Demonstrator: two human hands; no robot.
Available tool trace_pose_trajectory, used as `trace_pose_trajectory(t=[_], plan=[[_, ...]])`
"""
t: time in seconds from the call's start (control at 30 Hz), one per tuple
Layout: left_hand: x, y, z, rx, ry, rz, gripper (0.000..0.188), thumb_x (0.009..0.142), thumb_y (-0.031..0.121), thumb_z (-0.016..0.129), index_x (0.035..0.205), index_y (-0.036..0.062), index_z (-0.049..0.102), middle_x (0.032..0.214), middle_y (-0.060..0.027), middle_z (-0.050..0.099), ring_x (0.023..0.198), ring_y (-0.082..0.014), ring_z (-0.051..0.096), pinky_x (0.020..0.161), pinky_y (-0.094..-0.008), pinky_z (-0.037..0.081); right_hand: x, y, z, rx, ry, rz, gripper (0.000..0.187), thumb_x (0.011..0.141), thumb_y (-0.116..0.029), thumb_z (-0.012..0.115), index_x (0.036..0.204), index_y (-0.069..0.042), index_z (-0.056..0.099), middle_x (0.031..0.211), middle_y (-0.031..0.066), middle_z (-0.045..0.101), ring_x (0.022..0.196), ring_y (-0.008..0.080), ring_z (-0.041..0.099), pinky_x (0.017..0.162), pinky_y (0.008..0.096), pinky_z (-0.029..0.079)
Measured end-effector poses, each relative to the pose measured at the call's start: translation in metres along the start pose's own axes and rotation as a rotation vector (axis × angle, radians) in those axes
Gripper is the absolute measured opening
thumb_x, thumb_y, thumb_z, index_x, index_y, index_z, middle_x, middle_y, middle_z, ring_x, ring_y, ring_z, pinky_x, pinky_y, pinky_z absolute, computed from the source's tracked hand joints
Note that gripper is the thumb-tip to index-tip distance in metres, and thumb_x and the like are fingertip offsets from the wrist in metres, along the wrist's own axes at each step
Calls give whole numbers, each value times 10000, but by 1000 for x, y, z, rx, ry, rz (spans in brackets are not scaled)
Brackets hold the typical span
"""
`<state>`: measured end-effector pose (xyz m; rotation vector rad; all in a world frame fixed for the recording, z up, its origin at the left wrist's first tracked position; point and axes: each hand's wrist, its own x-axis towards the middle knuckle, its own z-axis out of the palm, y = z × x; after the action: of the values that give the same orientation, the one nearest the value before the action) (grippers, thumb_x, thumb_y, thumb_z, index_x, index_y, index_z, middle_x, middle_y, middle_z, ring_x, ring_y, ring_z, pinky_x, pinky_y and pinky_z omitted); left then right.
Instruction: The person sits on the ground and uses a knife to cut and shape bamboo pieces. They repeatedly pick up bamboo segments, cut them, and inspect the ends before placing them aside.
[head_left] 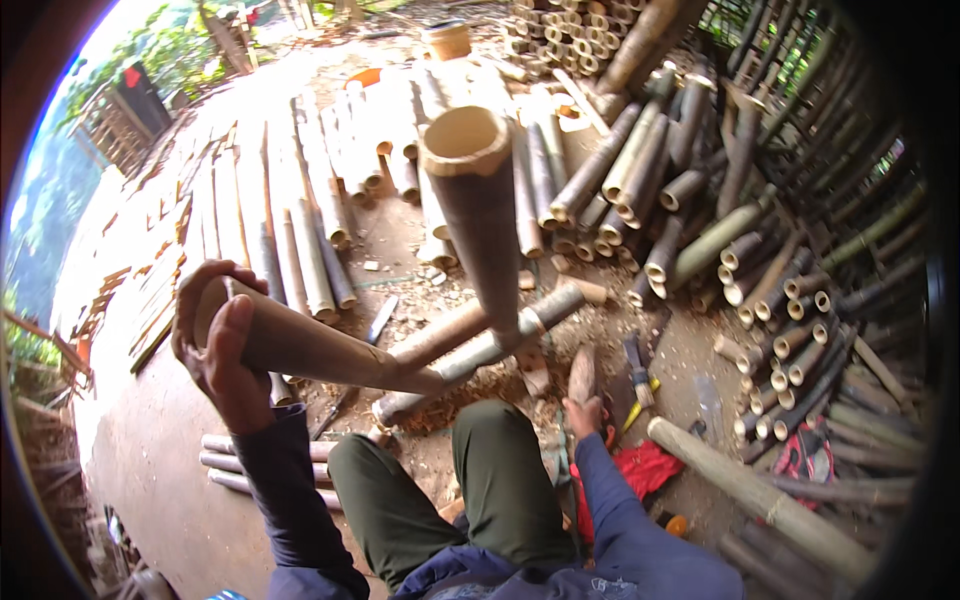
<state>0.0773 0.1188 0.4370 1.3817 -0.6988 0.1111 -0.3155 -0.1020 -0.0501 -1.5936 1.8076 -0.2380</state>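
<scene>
My left hand (225,345) is wrapped around the near-left end of a bamboo tube (315,345), its thumb over the rim. That tube slants down to a grey bamboo piece (402,408) lying across the work spot. An upright bamboo tube (482,225) with an open, rough-cut top rises from there, beside another brown tube (440,338); how they join is not clear. Low beside my right knee, my right hand (584,416) is closed on a short wooden club (582,374). A dark-headed tool (637,370) lies just right of it.
Rows of bamboo tubes (290,255) lie ahead, and more are piled (690,200) at right. A long pole (760,500) and red cloth (645,478) lie at near right. Several short tubes (225,462) are at left; a flat blade (381,318) lies among wood chips.
</scene>
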Motion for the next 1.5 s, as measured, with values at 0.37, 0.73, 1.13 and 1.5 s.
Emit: trace_pose_trajectory(t=[0.37,0.73,1.13,1.5], plan=[[39,-28,19,43,143,21,481,856,284,705,1209,-38,659,924,-144,701,864,-224,700,772,-336,583,182,-346,54,373,-102,-997,252,1060,-191,583,1198,5,662,1111,144,725,1005,271,687,923,389,521],[27,-32,-6,185,241,-3,566,892,416,692,1251,-18,637,980,-127,682,826,-213,682,752,-329,583,151,-457,267,245,-628,-523,804,978,-605,610,1376,76,449,1192,237,618,1020,363,650,795,507,551],[28,-35,-1,205,293,26,622,811,444,725,1208,-27,639,891,-134,666,762,-213,670,659,-302,558,135,-460,208,790,-1276,-55,592,845,-501,770,1257,-120,584,1078,131,671,910,280,676,602,461,574],[22,-29,-16,142,150,75,425,728,109,853,1111,-9,712,1026,-60,704,913,-163,701,850,-312,559,110,-547,14,843,-1112,-573,547,871,-327,813,1307,-77,598,1018,91,716,928,243,725,794,456,614]])
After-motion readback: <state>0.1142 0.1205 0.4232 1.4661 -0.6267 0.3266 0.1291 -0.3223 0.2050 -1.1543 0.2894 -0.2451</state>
